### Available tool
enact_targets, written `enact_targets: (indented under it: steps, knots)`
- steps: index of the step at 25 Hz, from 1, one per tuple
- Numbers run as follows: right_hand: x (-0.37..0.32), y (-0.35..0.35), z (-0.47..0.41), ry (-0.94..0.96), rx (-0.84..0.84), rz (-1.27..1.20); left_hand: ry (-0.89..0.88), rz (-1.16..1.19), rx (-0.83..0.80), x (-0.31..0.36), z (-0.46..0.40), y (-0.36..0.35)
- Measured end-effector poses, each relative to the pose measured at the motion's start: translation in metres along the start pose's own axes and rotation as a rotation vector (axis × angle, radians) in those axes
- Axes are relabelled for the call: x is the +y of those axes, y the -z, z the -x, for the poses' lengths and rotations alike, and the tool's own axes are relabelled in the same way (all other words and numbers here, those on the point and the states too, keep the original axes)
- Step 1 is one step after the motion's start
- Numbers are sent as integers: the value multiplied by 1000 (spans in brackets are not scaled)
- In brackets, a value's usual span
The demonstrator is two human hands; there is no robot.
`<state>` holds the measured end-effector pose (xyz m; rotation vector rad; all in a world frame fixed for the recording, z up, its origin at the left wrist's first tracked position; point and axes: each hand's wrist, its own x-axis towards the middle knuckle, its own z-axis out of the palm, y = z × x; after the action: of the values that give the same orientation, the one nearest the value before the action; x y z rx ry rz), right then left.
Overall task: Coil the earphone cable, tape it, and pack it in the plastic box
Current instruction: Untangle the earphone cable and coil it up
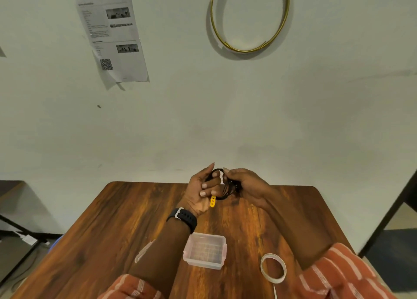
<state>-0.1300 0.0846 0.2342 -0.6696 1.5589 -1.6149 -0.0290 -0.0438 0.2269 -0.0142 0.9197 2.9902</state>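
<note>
1. Currently the thin black earphone cable (222,187) is held above the far part of the brown wood-grain table (126,210), gathered into loops between both hands. The left hand (204,191) has its fingers curled closed around one side of the loops, and the right hand (242,186) pinches the other side. A small yellow perforated tab (212,201) hangs below the left fingers; I cannot tell whether it is attached to the cable.
2. Likely the main risk is the coil springing open: if either hand relaxes, the stiff loops would probably unwind.
3. Taping looks awkward. The white ring-shaped roll of tape (273,268) lies near the person's right sleeve, well apart from the hands, so one hand must let go to fetch it, leaving the coil to a single grip.
4. Loops made too wide may not fit the clear rectangular plastic box (205,250), which sits open on the table nearer the person.
5. Dangling ends could snag during packing.
</note>
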Motion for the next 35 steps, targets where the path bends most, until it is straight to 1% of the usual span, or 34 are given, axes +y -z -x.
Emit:
enact_targets:
  steps: [4, 6, 8, 11, 13, 15, 17, 18, 20, 23, 24, 26, 27, 30, 33, 35]
  knots:
    - [1, 10, -2, -99, 75, -257, -33, -251, 145, 18, -7, 2]
    - [1, 11, -2, -140, 140, -350, -80, -398, 280, 23, -13, 6]
    - [6, 9, -6, -153, 214, -369, -145, -548, 444, 20, -19, 12]
    - [22, 5, -16, -156, 337, -338, -204, -841, 654, 7, -23, 26]
    - [42, 6, -21, -174, 421, -292, -222, -1020, 717, -10, -23, 42]
    - [78, 7, -20, -223, 478, -266, -222, -1197, 757, -34, -14, 57]
    - [125, 7, -13, -287, 532, -248, -193, -1418, 750, -65, -1, 72]
    - [149, 6, -8, -322, 557, -230, -170, -1479, 727, -81, 8, 78]
    - [192, 4, 6, -382, 607, -206, -129, -1509, 702, -113, 25, 92]
    - [239, -3, 36, -479, 663, -171, -1, -1491, 735, -160, 48, 127]
    - [254, -5, 45, -505, 671, -140, 55, -1511, 729, -174, 56, 137]
    - [278, -9, 62, -527, 662, -66, 130, -1629, 725, -198, 74, 150]
    - [287, -12, 65, -527, 658, -16, 128, -1614, 757, -207, 80, 156]
    - [304, -19, 67, -532, 631, 169, 157, -1505, 852, -228, 91, 171]
    - [306, -25, 63, -487, 646, 310, 216, -1519, 863, -230, 87, 180]
    - [304, -25, 62, -454, 642, 408, 207, -1570, 884, -227, 83, 183]
